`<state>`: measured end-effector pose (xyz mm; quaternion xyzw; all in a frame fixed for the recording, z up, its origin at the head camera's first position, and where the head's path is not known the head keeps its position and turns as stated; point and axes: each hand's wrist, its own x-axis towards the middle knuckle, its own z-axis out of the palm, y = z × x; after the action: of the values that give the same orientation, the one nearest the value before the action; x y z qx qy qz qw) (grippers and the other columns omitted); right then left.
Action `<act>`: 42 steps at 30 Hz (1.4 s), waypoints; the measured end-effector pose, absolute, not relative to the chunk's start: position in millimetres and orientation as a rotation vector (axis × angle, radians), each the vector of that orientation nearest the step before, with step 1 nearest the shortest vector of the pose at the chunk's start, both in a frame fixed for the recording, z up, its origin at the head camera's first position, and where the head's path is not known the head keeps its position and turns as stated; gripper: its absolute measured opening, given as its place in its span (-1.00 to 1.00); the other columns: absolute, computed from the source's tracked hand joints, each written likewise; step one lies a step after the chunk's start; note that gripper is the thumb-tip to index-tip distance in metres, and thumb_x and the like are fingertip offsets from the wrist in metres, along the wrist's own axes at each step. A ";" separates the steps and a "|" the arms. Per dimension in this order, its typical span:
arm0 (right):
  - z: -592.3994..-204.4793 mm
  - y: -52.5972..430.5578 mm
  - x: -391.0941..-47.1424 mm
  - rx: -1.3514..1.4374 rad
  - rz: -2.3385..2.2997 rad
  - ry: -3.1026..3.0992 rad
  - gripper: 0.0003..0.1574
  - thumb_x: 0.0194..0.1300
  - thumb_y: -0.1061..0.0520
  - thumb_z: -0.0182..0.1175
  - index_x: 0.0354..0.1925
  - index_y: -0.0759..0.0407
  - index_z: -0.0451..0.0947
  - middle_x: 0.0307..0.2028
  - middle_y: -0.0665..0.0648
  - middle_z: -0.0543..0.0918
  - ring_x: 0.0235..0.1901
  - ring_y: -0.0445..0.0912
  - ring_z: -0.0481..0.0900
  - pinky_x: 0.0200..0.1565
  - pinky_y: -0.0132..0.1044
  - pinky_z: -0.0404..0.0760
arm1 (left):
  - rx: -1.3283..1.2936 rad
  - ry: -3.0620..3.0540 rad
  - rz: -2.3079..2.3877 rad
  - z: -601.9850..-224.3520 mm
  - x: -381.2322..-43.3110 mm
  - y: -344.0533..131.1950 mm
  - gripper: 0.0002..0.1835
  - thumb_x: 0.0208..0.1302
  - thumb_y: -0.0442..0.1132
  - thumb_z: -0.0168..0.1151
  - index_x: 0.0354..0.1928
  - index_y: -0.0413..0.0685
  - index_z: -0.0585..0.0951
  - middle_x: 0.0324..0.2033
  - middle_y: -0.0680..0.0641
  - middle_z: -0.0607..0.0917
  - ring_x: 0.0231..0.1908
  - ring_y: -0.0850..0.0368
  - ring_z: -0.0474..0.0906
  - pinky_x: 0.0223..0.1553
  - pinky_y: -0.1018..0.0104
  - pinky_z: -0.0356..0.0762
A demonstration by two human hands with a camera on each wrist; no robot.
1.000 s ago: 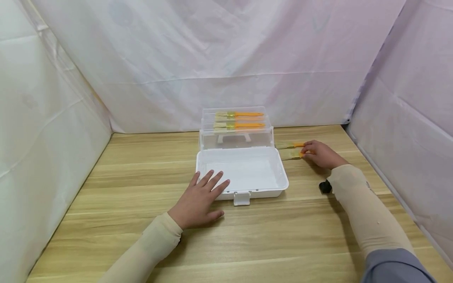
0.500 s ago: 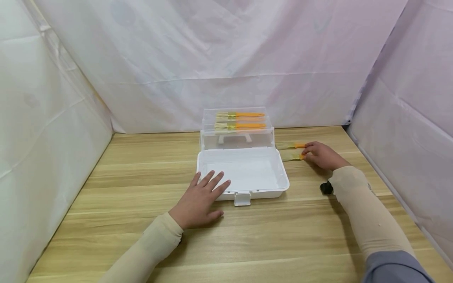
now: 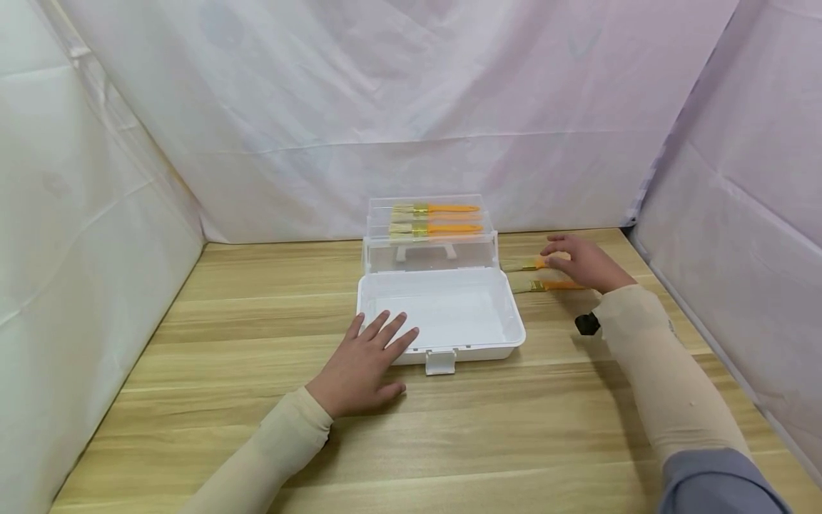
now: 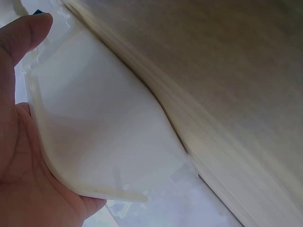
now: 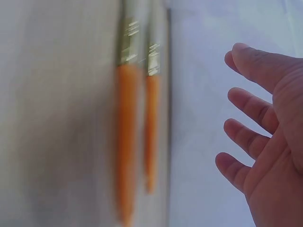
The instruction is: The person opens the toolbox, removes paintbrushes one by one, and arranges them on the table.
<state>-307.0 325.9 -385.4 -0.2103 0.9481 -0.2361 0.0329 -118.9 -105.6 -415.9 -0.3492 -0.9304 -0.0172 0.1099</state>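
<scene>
A white plastic box (image 3: 443,310) stands with its clear lid (image 3: 430,255) swung back. My left hand (image 3: 359,364) rests on the front left corner, fingers spread over the rim; in the left wrist view its palm lies along the white wall (image 4: 104,109). To the right of the box, two orange-handled paintbrushes lie side by side on the table, a near paintbrush (image 3: 559,285) and a far paintbrush (image 3: 528,264). Above them my right hand (image 3: 587,264) hovers, hiding part of the far handle. Its fingers hold nothing, and in the right wrist view they stand apart from both brushes.
Two more paintbrushes, an upper brush (image 3: 449,208) and a lower brush (image 3: 449,228), lie across the raised lid section. A latch (image 3: 439,362) hangs at the box's front. White cloth walls (image 3: 417,128) border the wooden table (image 3: 475,442) behind and at both sides.
My right hand has let go of the brushes, rising and moving toward the back. The near brush's handle now shows along its length. My left hand and the box have stayed still.
</scene>
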 end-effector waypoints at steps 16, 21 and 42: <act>-324.5 269.2 -316.1 -0.842 -0.685 2.957 -0.70 0.31 0.05 0.10 -0.06 0.15 0.58 0.29 0.21 0.23 0.27 0.19 0.12 0.16 0.16 0.19 | -1.032 -2.723 -0.057 -417.0 -121.5 -104.7 -0.09 0.03 0.25 0.17 0.41 0.18 0.09 0.37 -0.05 0.13 0.34 -0.09 0.01 0.22 -0.23 -0.10; -314.0 247.9 -318.9 -0.894 -0.634 2.959 -0.71 0.28 0.09 0.15 -0.07 0.16 0.59 0.28 0.18 0.25 0.27 0.15 0.14 0.18 0.12 0.18 | -1.031 -2.729 -0.054 -417.8 -121.8 -104.1 -0.09 0.03 0.25 0.17 0.41 0.19 0.09 0.38 -0.04 0.12 0.34 -0.09 0.01 0.22 -0.23 -0.11; -295.8 173.7 -339.2 -1.153 -0.556 2.889 -0.69 0.23 0.12 0.20 -0.06 0.18 0.59 0.25 0.21 0.28 0.25 0.14 0.17 0.21 0.02 0.18 | -1.031 -2.737 -0.040 -417.1 -118.2 -106.4 -0.10 0.05 0.25 0.15 0.42 0.20 0.07 0.38 -0.05 0.12 0.34 -0.10 0.01 0.23 -0.23 -0.11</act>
<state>-339.2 173.7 -295.8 -0.3648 0.9143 -0.1760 -0.0090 -118.2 -106.4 -417.1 -0.3504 -0.9303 -0.0137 0.1079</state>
